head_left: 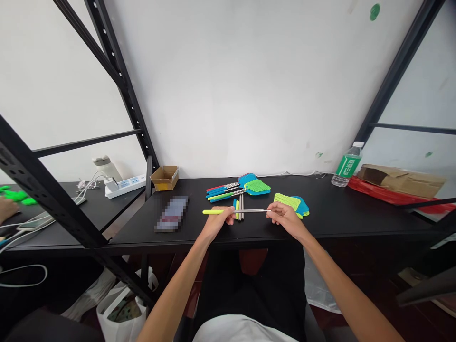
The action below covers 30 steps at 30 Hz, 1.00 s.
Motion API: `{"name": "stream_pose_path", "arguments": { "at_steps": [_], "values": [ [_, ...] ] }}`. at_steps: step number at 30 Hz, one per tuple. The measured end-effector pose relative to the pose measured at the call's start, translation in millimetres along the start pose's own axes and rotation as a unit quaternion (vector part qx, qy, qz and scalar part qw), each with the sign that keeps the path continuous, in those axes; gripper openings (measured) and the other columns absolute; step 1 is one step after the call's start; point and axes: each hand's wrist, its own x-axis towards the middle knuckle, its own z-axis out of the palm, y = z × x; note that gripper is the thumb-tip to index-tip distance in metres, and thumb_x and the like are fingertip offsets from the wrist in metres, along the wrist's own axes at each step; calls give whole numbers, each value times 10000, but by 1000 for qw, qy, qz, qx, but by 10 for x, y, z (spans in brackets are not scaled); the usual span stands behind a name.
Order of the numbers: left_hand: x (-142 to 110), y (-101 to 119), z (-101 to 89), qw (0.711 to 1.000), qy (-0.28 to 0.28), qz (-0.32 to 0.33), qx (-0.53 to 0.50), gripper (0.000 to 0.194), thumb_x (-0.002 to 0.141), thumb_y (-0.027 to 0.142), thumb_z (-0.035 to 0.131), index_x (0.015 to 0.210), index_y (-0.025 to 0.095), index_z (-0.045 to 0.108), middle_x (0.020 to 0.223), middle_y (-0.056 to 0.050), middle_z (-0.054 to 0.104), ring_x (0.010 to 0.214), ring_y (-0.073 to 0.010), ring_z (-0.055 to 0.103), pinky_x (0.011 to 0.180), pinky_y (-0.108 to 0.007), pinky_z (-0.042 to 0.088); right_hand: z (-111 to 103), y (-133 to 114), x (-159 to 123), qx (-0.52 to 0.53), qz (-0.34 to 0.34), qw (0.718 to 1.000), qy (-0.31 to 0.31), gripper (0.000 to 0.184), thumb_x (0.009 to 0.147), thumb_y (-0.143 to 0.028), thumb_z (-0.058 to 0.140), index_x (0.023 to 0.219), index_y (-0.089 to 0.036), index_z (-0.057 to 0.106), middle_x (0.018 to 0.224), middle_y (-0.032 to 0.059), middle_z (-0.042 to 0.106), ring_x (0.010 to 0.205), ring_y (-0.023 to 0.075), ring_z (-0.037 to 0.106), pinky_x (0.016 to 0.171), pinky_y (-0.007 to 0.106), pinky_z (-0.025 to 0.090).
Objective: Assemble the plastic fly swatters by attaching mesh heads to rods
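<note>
**Fly-swatter handle [249, 210] held level over the black desk [356, 211]**

You've got the handle crosswise in front of you, just above the desk: thin metal rod, yellow-green grip [213, 212] pointing left. Your left hand [215, 223] is closed around the rod just right of the grip, narrow hold. Your right hand [285, 218] pinches the bare far end, also narrow, thumb and fingers together.

Directly under the handle, between your hands: loose rods [238, 207] in blue, yellow-green and dark colours, lying side by side. Just right of the handle's end, beside your right hand: a stack of green and blue mesh swatter heads [290, 203]. Behind the handle: finished swatters [242, 188] in a pile, mixed colours, heads to the right.

Left of the handle: a pixelated flat object [171, 213], unreadable, then a small open cardboard box [164, 178] farther back. Well right of the handle: a water bottle [347, 164] with a green label, white characters too small to read, then a red tray [392, 194] under brown cardboard [401, 180]. Far left of the handle, on a separate table: a white power strip [124, 186], bright green pieces [16, 194] and another person's hand [6, 210].
</note>
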Motion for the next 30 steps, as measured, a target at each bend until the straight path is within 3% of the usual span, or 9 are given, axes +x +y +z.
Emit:
{"name": "stream_pose_path", "arguments": {
  "at_steps": [30],
  "values": [
    [5,-36,-9,1000,-10,13,3,365,849,413,620,622,139,703,524,-27,599,518,-118,532,554,-238,405,12,-34,2,-58,-20,998,-16,400,923,-522,532,744,-181,639,735,46,650,620,141,535,561,274,404]
  ]
}}
